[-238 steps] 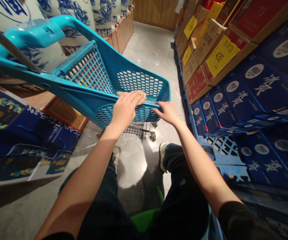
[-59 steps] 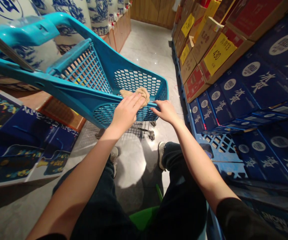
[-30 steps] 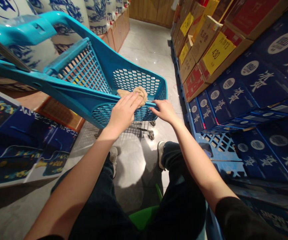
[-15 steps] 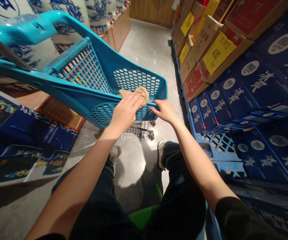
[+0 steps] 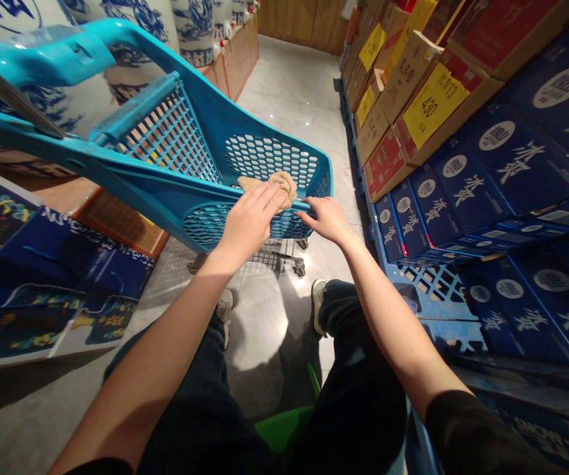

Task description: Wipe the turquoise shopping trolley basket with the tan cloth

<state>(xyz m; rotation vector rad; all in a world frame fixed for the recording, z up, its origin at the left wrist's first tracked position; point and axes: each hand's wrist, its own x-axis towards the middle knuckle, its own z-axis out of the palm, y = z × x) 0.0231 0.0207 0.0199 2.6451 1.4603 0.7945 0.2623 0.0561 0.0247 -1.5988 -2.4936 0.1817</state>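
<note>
A blue plastic shopping cart (image 5: 200,204) stands before me, its handle to the left and its lattice basket to the right. On its near rim, towards the front end, lies a crumpled beige cloth (image 5: 287,186). My left hand (image 5: 248,221) is closed over the cloth, pressing it against the rim; its palm side is hidden. Just right of it, my right hand (image 5: 331,219) grips the rim near the basket's front corner, thumb on the outer side and fingers over the top.
Blue beer cartons (image 5: 477,185) and brown boxes (image 5: 427,105) with yellow price signs are stacked on blue pallets (image 5: 442,300) to the right. Large blue-and-white jars (image 5: 192,30) stand behind the cart. Dark blue gift boxes (image 5: 41,264) are at left. A green seat (image 5: 284,429) shows beneath me.
</note>
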